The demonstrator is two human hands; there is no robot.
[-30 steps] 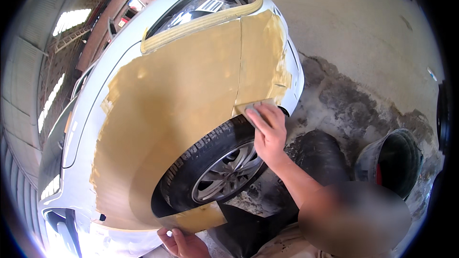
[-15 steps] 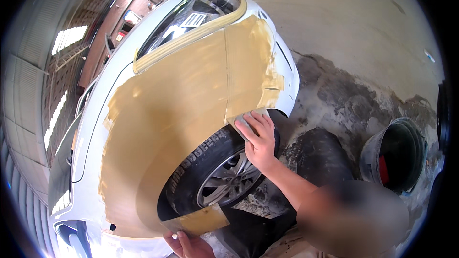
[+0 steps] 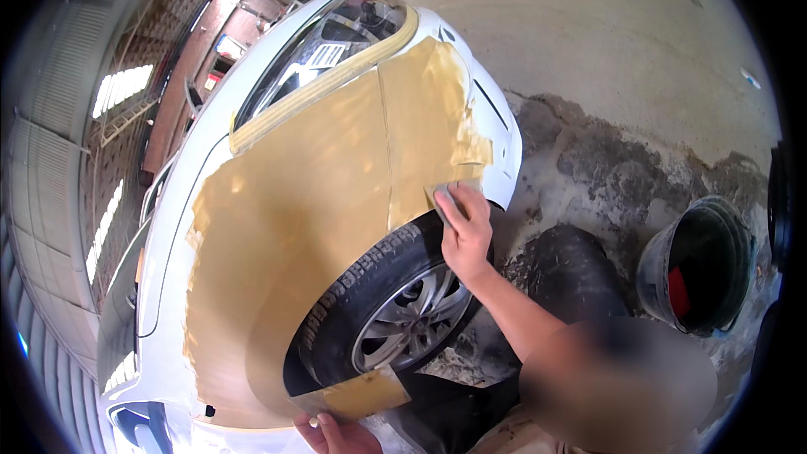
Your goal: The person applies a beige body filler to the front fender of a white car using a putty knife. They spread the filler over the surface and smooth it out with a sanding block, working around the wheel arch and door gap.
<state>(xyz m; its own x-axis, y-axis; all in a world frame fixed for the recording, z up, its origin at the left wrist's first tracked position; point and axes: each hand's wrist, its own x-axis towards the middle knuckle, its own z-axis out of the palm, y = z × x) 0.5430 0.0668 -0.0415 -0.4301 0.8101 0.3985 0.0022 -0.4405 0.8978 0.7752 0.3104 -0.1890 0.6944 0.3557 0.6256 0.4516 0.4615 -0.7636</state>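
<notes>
My right hand [image 3: 467, 227] is closed on a thin grey putty spreader [image 3: 439, 195], pressed against the car's side just above the wheel arch. Fingers hide much of the spreader. Tan filler [image 3: 311, 168] coats a broad area of the white car's panel [image 3: 492, 113], smoother in the middle and ragged at its borders. Low in the view, my left hand [image 3: 336, 435] pinches the edge of a flat rectangular board [image 3: 361, 395] smeared with tan filler, held in front of the tyre's lower part. The black tyre [image 3: 336, 303] with its silver wheel [image 3: 412, 319] sits under the arch.
A dark bucket [image 3: 651, 273] with something red [image 3: 677, 290] inside stands on the stained floor [image 3: 622, 160] to the right. Yellowish masking tape [image 3: 324, 80] borders the car window [image 3: 328, 42]. My dark-clad knee [image 3: 576, 273] is beside the wheel.
My right hand has shifted slightly right along the panel above the arch, its fingers now more curled and the spreader tilted. The left hand and board stay nearly in place as the view shifts a little.
</notes>
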